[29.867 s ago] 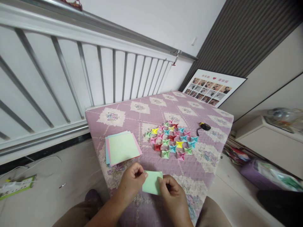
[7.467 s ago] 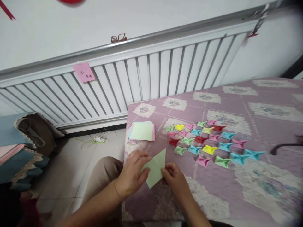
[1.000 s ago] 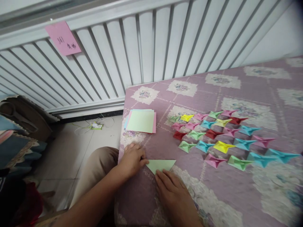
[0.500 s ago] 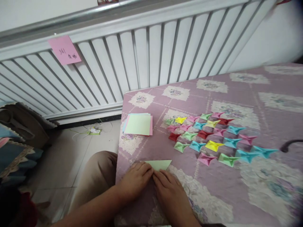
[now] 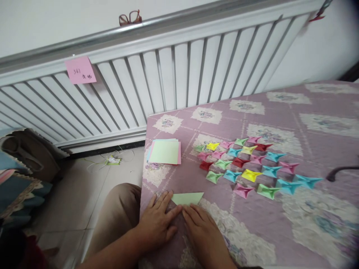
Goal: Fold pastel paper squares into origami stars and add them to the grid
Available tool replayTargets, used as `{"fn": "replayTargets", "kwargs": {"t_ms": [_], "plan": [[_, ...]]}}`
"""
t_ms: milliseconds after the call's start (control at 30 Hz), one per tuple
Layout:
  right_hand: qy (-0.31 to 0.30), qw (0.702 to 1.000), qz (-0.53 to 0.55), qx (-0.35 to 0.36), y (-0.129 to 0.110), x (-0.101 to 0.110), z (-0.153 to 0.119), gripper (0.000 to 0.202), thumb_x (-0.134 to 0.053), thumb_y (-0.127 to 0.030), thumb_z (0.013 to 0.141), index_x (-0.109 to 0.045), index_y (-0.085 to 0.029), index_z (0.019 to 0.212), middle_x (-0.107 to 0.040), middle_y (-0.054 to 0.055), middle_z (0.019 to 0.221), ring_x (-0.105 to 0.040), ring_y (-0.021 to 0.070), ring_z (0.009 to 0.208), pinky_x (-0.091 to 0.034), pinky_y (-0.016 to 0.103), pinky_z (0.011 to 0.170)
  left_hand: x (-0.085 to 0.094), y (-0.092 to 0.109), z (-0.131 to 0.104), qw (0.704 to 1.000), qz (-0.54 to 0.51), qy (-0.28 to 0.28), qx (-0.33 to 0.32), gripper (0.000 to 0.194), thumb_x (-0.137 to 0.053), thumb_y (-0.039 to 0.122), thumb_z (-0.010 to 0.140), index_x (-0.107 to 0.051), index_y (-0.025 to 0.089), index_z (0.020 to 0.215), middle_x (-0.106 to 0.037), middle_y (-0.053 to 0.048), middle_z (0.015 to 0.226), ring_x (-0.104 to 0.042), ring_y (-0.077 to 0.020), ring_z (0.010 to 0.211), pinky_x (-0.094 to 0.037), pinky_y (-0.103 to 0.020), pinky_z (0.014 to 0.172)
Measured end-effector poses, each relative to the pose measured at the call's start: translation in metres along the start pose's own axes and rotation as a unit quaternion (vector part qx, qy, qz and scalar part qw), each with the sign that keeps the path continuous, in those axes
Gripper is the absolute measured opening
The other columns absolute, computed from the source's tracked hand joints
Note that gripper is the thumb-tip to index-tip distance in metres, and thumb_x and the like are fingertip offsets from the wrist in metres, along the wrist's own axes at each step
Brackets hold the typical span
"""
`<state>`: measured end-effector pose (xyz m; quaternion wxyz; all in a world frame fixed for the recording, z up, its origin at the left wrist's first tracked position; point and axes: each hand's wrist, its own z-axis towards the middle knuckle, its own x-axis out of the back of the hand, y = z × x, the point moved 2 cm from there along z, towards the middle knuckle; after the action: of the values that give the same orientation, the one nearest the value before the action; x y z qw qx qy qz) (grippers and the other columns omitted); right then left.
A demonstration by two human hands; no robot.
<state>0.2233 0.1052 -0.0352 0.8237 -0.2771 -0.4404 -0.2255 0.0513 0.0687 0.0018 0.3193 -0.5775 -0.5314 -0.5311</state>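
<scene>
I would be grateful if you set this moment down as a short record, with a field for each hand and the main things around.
Left hand: spread, fingertips at the left side of the light green paper
Right hand: flat, fingers together at the paper's near edge
Light green paper: on the table, its visible part narrowing toward the hands
Paper stack: pale green on top, pink and blue edges showing
Folded pieces: in rows; green, yellow, pink, blue, red
Radiator: white, pink note on its front

The pale green paper (image 5: 187,198) lies folded and flat, 2 pointed corners showing, to the near right of the paper stack (image 5: 164,152).
</scene>
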Motion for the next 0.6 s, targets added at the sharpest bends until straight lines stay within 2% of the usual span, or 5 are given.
{"fn": "replayTargets", "kwargs": {"t_ms": [167,400,600], "plan": [[-0.026,1.000,-0.006,-0.009,0.000,-0.001,-0.003,0.029,-0.055,-0.014,0.083,-0.066,-0.022,0.108,-0.068,0.004,0.111,-0.055,0.0204,0.110,-0.036,0.036,0.097,-0.004,-0.003,0.000,1.000,-0.008,-0.009,0.006,0.068,-0.051,0.045,0.085,-0.022,0.032,0.145,-0.005,-0.009,0.156,-0.009,-0.0306,0.141,-0.010,-0.056,0.111],[-0.091,0.995,-0.047,-0.013,-0.004,0.007,-0.010,0.040,-0.047,-0.007,0.082,-0.062,-0.024,0.115,-0.063,0.001,0.123,-0.051,0.0206,0.119,-0.035,0.039,0.100,-0.005,-0.003,-0.002,0.999,-0.020,0.000,0.024,0.071,-0.046,0.049,0.086,-0.021,0.022,0.147,-0.010,-0.007,0.155,-0.009,-0.0293,0.141,-0.009,-0.055,0.112],[-0.091,0.994,-0.058,-0.017,-0.007,0.017,-0.013,0.035,-0.049,-0.011,0.084,-0.062,-0.023,0.115,-0.064,0.003,0.121,-0.052,0.0200,0.119,-0.038,0.037,0.099,-0.003,-0.002,-0.003,0.999,-0.021,0.000,0.035,0.074,-0.043,0.050,0.086,-0.021,0.017,0.147,-0.011,-0.007,0.155,-0.010,-0.0287,0.141,-0.009,-0.054,0.113]]}}
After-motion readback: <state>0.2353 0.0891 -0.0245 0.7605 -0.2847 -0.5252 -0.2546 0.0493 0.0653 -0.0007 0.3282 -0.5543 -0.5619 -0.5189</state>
